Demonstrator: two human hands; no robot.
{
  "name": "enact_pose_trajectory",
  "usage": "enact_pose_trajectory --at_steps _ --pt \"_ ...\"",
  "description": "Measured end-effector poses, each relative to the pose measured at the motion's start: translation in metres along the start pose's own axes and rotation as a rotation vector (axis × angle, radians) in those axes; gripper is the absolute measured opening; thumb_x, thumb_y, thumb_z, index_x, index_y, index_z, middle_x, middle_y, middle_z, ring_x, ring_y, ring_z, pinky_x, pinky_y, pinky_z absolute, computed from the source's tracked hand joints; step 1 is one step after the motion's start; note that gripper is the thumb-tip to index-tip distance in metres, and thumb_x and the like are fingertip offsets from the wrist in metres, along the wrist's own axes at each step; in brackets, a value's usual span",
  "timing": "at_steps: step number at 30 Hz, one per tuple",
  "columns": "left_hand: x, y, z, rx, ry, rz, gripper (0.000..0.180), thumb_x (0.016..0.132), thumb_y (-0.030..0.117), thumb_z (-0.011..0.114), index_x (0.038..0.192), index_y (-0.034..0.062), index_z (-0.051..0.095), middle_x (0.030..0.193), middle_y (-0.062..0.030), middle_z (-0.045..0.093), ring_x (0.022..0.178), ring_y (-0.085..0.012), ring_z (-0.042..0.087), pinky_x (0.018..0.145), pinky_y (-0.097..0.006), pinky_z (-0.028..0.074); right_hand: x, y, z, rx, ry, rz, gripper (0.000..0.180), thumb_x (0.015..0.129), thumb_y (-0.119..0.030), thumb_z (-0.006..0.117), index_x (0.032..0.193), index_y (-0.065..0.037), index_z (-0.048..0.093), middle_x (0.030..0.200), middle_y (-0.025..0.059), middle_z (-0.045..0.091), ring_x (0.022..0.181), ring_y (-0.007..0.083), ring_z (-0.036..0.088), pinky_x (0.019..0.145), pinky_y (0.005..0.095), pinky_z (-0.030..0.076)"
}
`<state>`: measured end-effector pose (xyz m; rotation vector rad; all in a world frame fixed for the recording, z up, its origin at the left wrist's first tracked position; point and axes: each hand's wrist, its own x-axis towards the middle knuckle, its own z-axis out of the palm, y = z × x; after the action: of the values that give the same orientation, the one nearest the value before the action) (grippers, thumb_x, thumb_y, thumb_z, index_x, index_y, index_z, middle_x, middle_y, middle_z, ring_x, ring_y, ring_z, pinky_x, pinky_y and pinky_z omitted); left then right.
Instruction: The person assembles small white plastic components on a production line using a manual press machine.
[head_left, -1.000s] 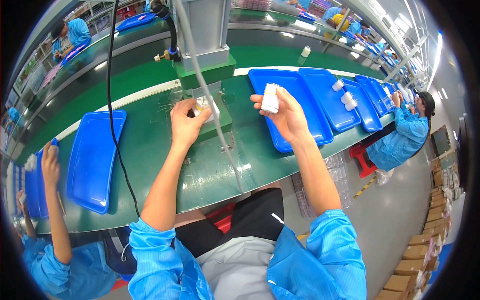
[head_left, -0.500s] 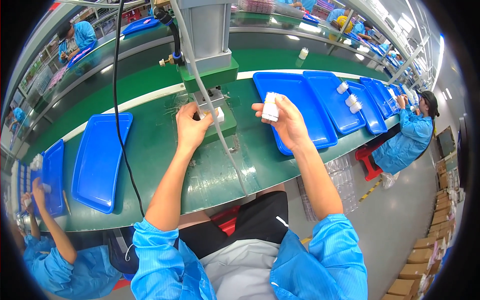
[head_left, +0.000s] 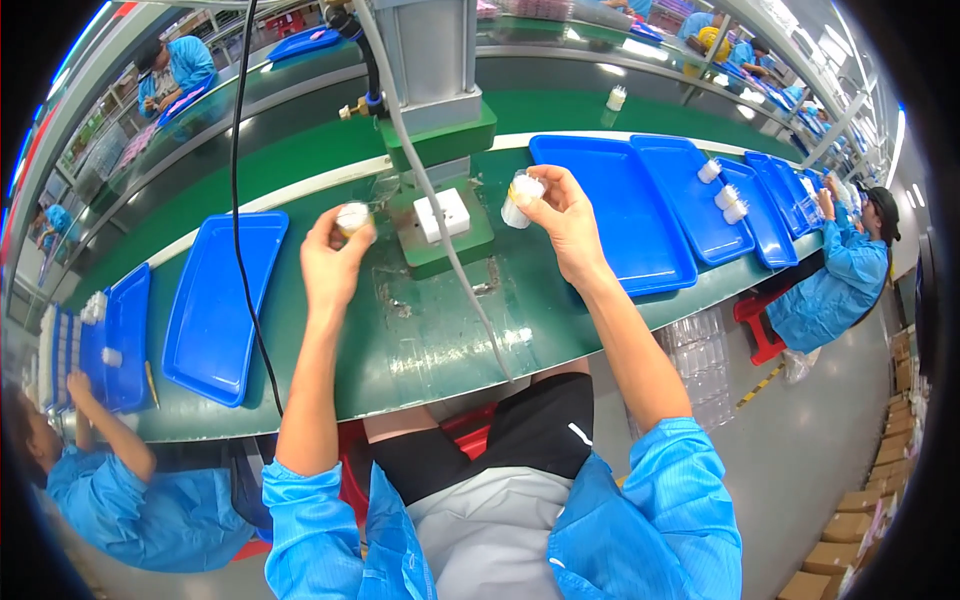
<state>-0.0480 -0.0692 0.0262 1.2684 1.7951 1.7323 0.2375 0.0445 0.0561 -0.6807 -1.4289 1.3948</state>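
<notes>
We held two small white bottles, one in each hand. Our left hand (head_left: 335,262) pinched one white bottle (head_left: 352,217) at its fingertips. Our right hand (head_left: 565,220) had its grip closed around the other bottle (head_left: 520,199). Both were above the green bench (head_left: 430,330), on either side of the green press (head_left: 440,215). One blue tray (head_left: 215,300) lay to our left.

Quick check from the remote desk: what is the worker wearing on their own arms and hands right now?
Both arms wear short bright blue smock sleeves that end above the elbow, left sleeve and right sleeve; the forearms below are bare. The left hand and right hand wear no gloves, and no watch, band or ring shows.
</notes>
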Motion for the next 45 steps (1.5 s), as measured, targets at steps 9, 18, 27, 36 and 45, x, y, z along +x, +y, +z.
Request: enact_pose_trajectory --at_steps 9,18,27,36,45 --pt "-0.019 -0.025 -0.057 0.257 0.002 -0.079 0.045 0.078 0.013 0.079 0.119 -0.0011 0.069 0.093 -0.0052 0.072 0.078 -0.0088 0.062 0.074 -0.025 0.052 0.017 0.012 0.057 0.183 -0.062 0.021 0.053 0.088 -0.012 0.078 0.133 0.0 0.052 0.111 0.01 0.07 0.104 0.0149 0.064 0.095 0.031 0.048" --pt "-0.026 -0.022 -0.054 0.293 -0.007 -0.077 0.047 0.077 0.012 0.079 0.12 -0.0017 0.068 0.092 -0.008 0.073 0.078 -0.0106 0.065 0.075 -0.027 0.054 0.028 0.027 0.076 -0.025 -0.181 -0.031 0.043 0.085 -0.012 0.079 0.122 0.002 0.06 0.106 0.0093 0.071 0.095 0.015 0.066 0.088 0.0293 0.052" --pt "0.001 -0.017 -0.144 0.307 0.368 0.074 0.049 0.083 0.015 0.075 0.13 0.0044 0.062 0.109 -0.0101 0.069 0.096 -0.0172 0.065 0.087 -0.032 0.052 0.037 0.021 0.069 -0.277 -0.194 -0.059 0.041 0.083 -0.017 0.078 0.119 -0.002 0.065 0.105 0.0083 0.073 0.094 0.0145 0.066 0.089 0.0314 0.05" --pt "0.001 -0.038 -0.198 1.027 0.618 0.185 0.066 0.081 0.028 0.076 0.14 0.0079 0.053 0.138 -0.0216 0.055 0.129 -0.0405 0.049 0.111 -0.05 0.036 0.041 0.027 0.07 -0.388 -0.252 -0.11 0.043 0.084 -0.019 0.077 0.12 -0.001 0.066 0.11 0.0104 0.073 0.1 0.017 0.066 0.093 0.0341 0.049" --pt "-0.006 0.035 -0.008 0.347 -0.034 0.403 0.058 0.075 0.021 0.075 0.128 0.0035 0.061 0.132 -0.0171 0.059 0.126 -0.0348 0.052 0.11 -0.044 0.04 0.041 0.034 0.064 -0.422 -0.208 -0.069 0.053 0.08 -0.028 0.079 0.124 -0.002 0.065 0.12 0.0147 0.068 0.111 0.0232 0.064 0.101 0.0386 0.047"
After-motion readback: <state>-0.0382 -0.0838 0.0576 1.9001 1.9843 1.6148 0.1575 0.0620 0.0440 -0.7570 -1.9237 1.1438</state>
